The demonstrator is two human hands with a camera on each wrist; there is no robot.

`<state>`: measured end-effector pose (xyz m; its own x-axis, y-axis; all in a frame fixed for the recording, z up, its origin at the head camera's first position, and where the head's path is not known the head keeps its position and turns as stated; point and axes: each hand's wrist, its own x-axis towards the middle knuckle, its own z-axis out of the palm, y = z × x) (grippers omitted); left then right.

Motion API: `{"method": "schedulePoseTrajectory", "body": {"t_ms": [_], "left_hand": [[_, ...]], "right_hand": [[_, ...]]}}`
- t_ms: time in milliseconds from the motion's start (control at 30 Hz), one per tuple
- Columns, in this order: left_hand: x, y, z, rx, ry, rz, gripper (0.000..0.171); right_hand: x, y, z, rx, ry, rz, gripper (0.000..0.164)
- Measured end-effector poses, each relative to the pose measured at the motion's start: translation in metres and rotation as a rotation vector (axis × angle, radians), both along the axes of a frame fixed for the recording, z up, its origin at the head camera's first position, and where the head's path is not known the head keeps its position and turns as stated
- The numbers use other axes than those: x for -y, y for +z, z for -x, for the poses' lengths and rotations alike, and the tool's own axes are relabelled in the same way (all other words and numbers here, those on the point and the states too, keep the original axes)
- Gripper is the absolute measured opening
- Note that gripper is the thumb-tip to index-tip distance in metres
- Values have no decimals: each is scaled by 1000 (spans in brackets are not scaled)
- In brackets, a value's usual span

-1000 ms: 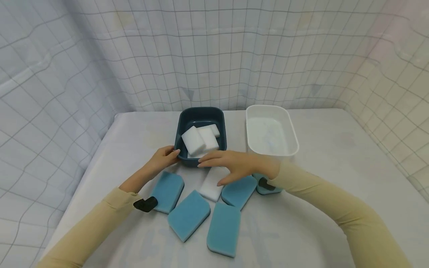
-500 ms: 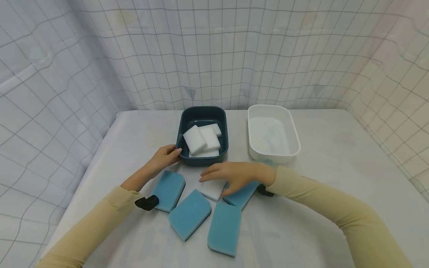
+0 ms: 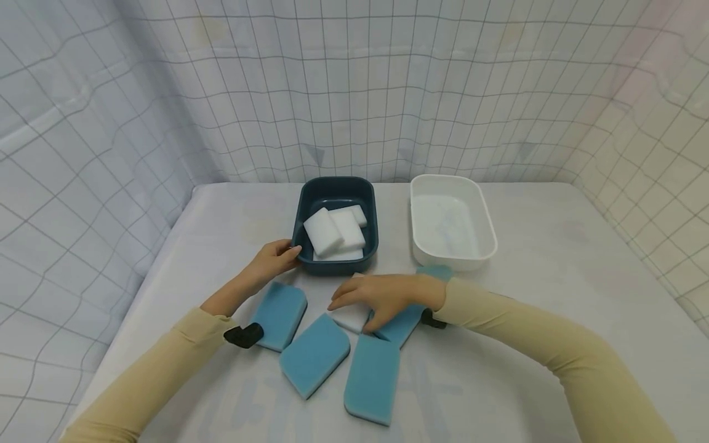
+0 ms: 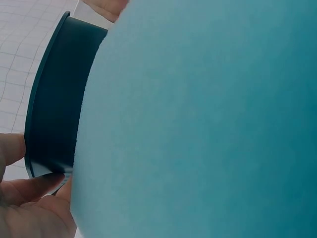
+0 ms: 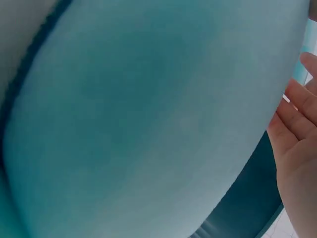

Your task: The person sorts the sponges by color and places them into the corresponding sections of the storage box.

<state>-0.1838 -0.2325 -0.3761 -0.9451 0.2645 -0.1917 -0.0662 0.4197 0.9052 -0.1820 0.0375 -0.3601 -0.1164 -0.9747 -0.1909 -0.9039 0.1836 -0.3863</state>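
My left hand grips the front left corner of a dark teal tub, thumb at the rim and fingers against the outside. Several white sponge blocks lie inside that tub. In front of it, my right hand is over a white sponge on the table. Its fingers reach the sponge's left side and its thumb is near the right side; the hand hides part of the sponge. In the right wrist view the right-hand fingers look extended. A blue sponge lies partly under this hand.
Several blue sponges with rounded corners lie across the front of the white table. A white tub stands right of the teal one. Grid-patterned white curtains enclose the back and sides. Blue sponges fill most of both wrist views.
My right hand has come down and towards me, from the teal tub's front edge to the white sponge. The left hand has kept its grip on the tub.
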Motion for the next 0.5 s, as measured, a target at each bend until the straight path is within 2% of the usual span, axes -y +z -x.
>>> {"method": "schedulePoseTrajectory", "body": {"t_ms": [500], "left_hand": [[-1,1,-2,-3,8,-3,54]], "right_hand": [[9,-3,-3,-65,-31,-58,59]]}}
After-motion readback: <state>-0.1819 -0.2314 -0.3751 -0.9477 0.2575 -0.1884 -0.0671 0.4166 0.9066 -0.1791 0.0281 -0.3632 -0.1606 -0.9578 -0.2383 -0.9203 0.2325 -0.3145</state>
